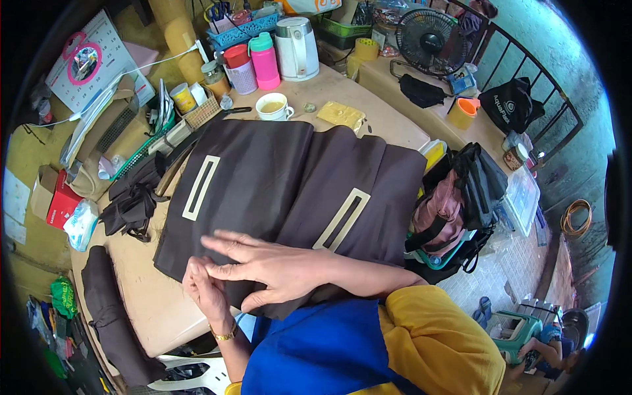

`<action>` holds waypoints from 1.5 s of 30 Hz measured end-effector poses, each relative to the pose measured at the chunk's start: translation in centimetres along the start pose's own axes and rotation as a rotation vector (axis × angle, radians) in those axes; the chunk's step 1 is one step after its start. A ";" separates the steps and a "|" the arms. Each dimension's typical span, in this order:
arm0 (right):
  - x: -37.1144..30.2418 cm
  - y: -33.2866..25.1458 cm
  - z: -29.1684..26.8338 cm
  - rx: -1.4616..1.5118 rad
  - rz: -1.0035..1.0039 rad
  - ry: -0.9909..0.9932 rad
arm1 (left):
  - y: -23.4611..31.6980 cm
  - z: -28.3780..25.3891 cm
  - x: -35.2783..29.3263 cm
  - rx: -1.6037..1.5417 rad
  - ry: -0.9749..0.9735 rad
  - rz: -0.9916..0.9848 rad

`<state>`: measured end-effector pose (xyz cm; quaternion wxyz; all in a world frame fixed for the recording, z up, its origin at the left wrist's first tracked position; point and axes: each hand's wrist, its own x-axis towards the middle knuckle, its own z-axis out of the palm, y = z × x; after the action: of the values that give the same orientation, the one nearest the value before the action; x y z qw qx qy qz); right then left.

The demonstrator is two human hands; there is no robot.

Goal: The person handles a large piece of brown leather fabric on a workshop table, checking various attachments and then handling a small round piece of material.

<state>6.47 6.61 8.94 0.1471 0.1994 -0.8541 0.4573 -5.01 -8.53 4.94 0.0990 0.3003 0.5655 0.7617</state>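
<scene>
Dark brown fabric (253,171) covers the middle of the table, its right part lying in folds. Two narrow cream rectangular frames (201,187) rest slanted on it, one to the left and one to the right. Over the near edge of the fabric, my right hand (280,268) reaches across to the left with its fingers spread. My left hand (205,283), a gold band at its wrist, is closed and meets the right hand's fingers; what it holds, if anything, is hidden.
A dark fabric roll (118,316) lies along the table's left edge. Behind the work stand a cup of drink (273,108), a yellow packet (341,116), a pink bottle (264,62) and a kettle (297,49). Bags (454,197) crowd the right side. Another person (550,349) is at lower right.
</scene>
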 end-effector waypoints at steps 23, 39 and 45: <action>0.5 -0.9 0.9 0.414 0.078 0.380 | -0.2 1.5 -0.4 -0.251 -0.002 -0.017; 0.2 -0.2 1.7 -0.273 0.253 0.005 | -1.5 0.9 -0.8 -0.496 0.005 -0.205; 0.2 0.4 1.6 -0.246 0.238 -0.019 | -1.2 1.2 -0.7 -0.637 0.015 -0.274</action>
<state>6.01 5.42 7.86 0.1071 0.0816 -0.9227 0.3614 -3.99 -7.51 3.81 0.2849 0.1698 0.3352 0.8818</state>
